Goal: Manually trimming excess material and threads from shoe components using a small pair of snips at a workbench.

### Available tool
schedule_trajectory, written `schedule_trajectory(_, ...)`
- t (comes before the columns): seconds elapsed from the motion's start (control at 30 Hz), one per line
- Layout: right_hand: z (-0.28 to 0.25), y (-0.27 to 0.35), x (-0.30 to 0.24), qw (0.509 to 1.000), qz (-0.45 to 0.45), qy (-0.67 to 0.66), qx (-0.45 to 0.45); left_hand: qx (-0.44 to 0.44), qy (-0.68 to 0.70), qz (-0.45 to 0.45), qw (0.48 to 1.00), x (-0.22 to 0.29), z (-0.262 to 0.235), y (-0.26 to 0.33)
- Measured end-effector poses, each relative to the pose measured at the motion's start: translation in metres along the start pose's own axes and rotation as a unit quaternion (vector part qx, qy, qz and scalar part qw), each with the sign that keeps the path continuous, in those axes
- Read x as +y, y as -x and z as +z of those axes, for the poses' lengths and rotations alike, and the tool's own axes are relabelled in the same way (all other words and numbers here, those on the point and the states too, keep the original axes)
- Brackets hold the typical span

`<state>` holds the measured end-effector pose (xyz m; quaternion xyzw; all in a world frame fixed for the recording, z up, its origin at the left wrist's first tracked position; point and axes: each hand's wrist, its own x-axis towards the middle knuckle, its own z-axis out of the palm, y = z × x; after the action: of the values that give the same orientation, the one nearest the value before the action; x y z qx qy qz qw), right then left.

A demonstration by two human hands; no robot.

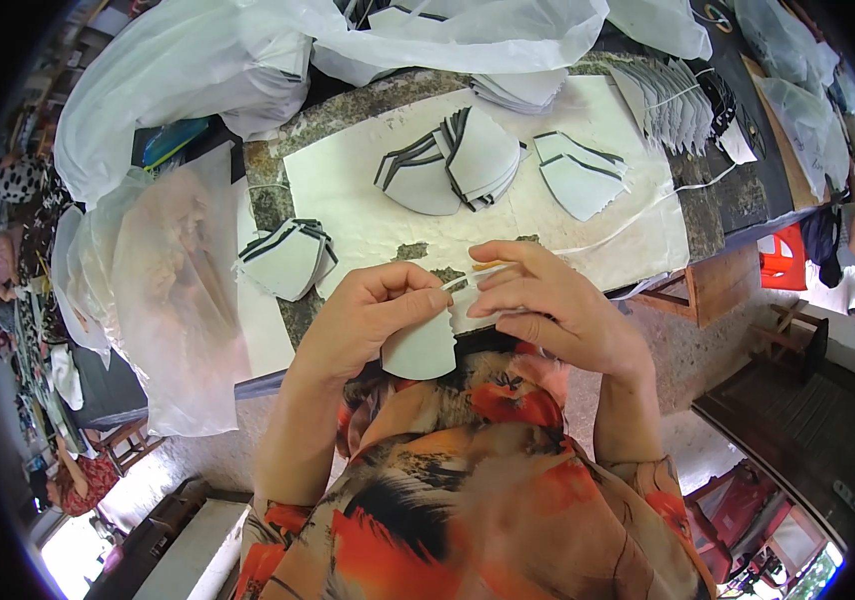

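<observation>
My left hand [380, 312] pinches a flat white shoe-upper-like piece [420, 350] by its top corner; the piece has a notched side edge and hangs just above my lap. Close by on the right, my right hand [560, 318] has bent fingers around a thin white strip [466, 298], which reaches toward the left thumb. A small yellowish edge [493, 266] shows at the right index finger; what it belongs to is hard to tell. Beyond the right hand, a narrow white tape [628, 226] runs across the sheet to the far right.
A worn white sheet [348, 225] covers the table. On it lie black-edged white piece stacks [483, 160], another stack [580, 175], and one at left [288, 258]. A tied bundle [670, 105] sits far right. Plastic bags [183, 290] drape left and behind. A red stool [783, 258] stands right.
</observation>
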<state>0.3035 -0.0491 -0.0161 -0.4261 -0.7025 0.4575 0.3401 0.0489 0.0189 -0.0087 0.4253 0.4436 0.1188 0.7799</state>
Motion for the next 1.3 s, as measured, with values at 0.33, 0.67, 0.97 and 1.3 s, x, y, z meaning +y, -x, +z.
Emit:
schedule_trajectory(0.33,0.012,-0.013,-0.013,0.983,0.174,0.05,-0.006,0.017,0.077,0.038,0.996,-0.004,0.012,0.006)
schedule_trajectory(0.67,0.017,-0.005,-0.007,0.984,0.174,-0.02,0.015,0.078,0.095,0.033,0.992,-0.011,0.021,0.001)
schedule_trajectory(0.97,0.026,-0.003,-0.007,0.961,0.219,-0.163,0.049,0.077,0.087,0.044,0.992,-0.014,0.04,0.001)
schedule_trajectory(1.3,0.016,0.006,-0.001,0.905,0.267,-0.329,0.035,0.048,0.057,0.052,0.996,-0.007,0.047,-0.007)
